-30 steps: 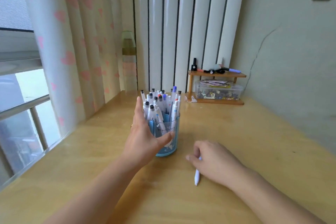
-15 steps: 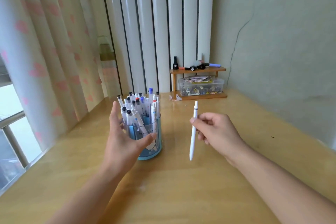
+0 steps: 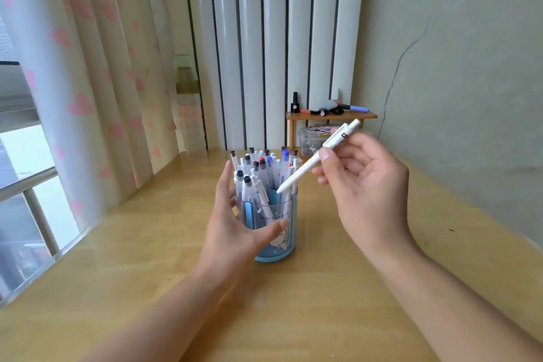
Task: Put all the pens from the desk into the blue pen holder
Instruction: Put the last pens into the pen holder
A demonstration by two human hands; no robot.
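Observation:
The blue pen holder [image 3: 283,232] stands on the wooden desk [image 3: 323,303], packed with several white pens [image 3: 258,170] standing upright. My left hand [image 3: 232,226] cups the holder's left side, thumb across its front wall. My right hand [image 3: 367,188] pinches a white pen [image 3: 311,163] between thumb and fingers. The pen is tilted, its tip pointing down-left just over the holder's right rim, its clicker end up and to the right.
A small wooden shelf [image 3: 332,116] with bottles and markers stands at the back against the wall, a clear box [image 3: 308,138] of small items under it. Curtains [image 3: 97,82] and a window [image 3: 26,185] run along the desk's left edge.
My right hand picked the white pen up off the desk, lifted it, and carried it left until its tip reached the holder's rim. My left hand stayed on the holder.

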